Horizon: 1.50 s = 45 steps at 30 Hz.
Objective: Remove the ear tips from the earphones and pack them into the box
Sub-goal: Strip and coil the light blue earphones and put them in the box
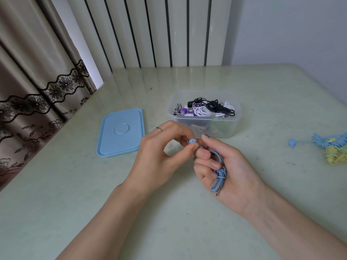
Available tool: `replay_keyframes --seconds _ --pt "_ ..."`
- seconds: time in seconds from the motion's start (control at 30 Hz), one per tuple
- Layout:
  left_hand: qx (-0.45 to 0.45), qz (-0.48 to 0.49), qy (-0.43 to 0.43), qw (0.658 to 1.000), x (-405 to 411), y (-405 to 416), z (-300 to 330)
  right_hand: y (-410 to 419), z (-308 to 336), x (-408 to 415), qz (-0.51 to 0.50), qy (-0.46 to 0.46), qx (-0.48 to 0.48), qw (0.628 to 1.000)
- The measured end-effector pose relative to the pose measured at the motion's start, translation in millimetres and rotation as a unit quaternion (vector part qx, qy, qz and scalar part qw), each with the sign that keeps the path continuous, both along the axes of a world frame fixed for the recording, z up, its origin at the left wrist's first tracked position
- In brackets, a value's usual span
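1. The left hand [159,147] is raised over the middle of the counter [75,203], thumb and fingertips pinching the small blue earbud [192,141] at the end of the blue earphones [218,169]. A thin ring sits on one of its fingers.
2. The right hand [225,166] is curled around the coiled cable of the same earphones, with the loops lying in the palm and the plug end poking out below the fingers; its thumb and forefinger meet the left hand's fingertips at the earbud.
3. I cannot tell whether the ear tip is on the earbud or off it (the fingers cover that part).
4. The clear box [204,114] stands just behind the hands, toward the far edge of the counter, lid off, holding a tangle of white, black and purple earphones [204,108].
5. The blue lid [121,132] lies flat to the left of the box, near the counter's left edge.
6. At the right edge lies another blue earphone bundle [328,140], with a yellow bundle [336,156] touching it on the near side.
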<state>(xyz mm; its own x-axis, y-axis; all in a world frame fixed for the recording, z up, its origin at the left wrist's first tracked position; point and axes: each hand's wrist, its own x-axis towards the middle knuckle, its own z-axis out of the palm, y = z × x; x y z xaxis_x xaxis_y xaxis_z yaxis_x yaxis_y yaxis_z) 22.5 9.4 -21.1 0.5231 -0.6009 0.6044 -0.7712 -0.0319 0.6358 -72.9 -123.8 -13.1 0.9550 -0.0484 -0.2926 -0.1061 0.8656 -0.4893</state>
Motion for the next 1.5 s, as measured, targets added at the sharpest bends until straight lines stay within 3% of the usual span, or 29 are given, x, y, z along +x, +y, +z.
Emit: replay_keyframes --seconds 0.27,0.47,0.57,0.73,0.87,1.0,1.07,1.17,1.33,1.5 --pt "0.007 -0.003 -0.012 1.0 1 1 -1 -4 -1 1 -0.001 -0.002 -0.027 1.0" --pt "0.024 0.031 -0.089 0.995 -2 3 3 -9 -3 3 0.008 -0.017 -0.147 0.989" --pt "0.052 0.045 -0.103 0.992 0 4 5 -10 1 5 -0.011 -0.017 -0.279 0.96" --pt "0.049 0.083 -0.084 0.992 2 -1 22 -17 31 4 -0.031 0.05 -0.524 0.85" --pt "0.052 0.089 -0.082 0.991 14 -21 57 -38 72 17 -0.051 0.052 -0.709 0.701" --pt "0.087 0.097 -0.059 0.99 35 -55 88 -63 110 49 -0.058 0.054 -0.821 0.565" --pt "0.11 0.105 -0.06 0.987 47 -76 93 -71 114 66 -0.037 0.073 -0.846 0.527" --pt "0.185 0.119 -0.071 0.973 62 -101 80 -78 104 83 0.009 0.114 -0.848 0.518" --pt "0.275 0.146 -0.043 0.949 71 -114 57 -83 100 78 0.051 0.137 -0.82 0.553" --pt "0.309 0.14 -0.054 0.939 71 -114 60 -86 114 67 0.053 0.146 -0.83 0.536"
